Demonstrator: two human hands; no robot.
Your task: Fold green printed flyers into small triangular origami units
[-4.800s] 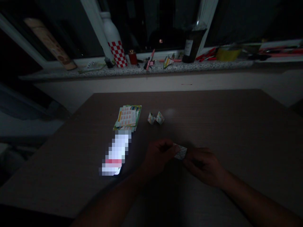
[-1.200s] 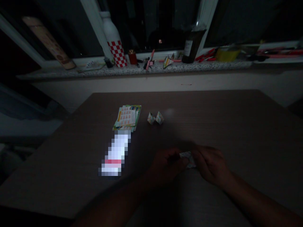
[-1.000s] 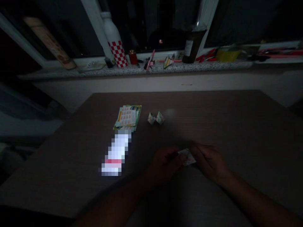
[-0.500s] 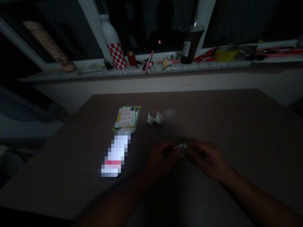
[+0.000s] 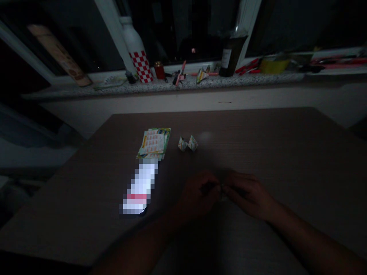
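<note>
The room is very dark. My left hand (image 5: 197, 194) and my right hand (image 5: 246, 193) meet fingertip to fingertip low over the brown table (image 5: 272, 145), both pinched closed on a small folded paper piece (image 5: 222, 190), which is almost hidden between the fingers. Two small folded paper shapes (image 5: 187, 143) stand side by side further back on the table. A stack of printed paper sheets (image 5: 155, 143) lies to their left.
A lit phone screen (image 5: 140, 187) lies left of my left hand. On the stone windowsill (image 5: 177, 86) behind the table stand a white bottle with red checks (image 5: 137, 49), a dark bottle (image 5: 233, 51), a small red jar (image 5: 159, 70), pens and other small items.
My hands have closed tighter around the folded paper and lowered it; the paper that showed between the fingers half a second ago is now nearly covered.
</note>
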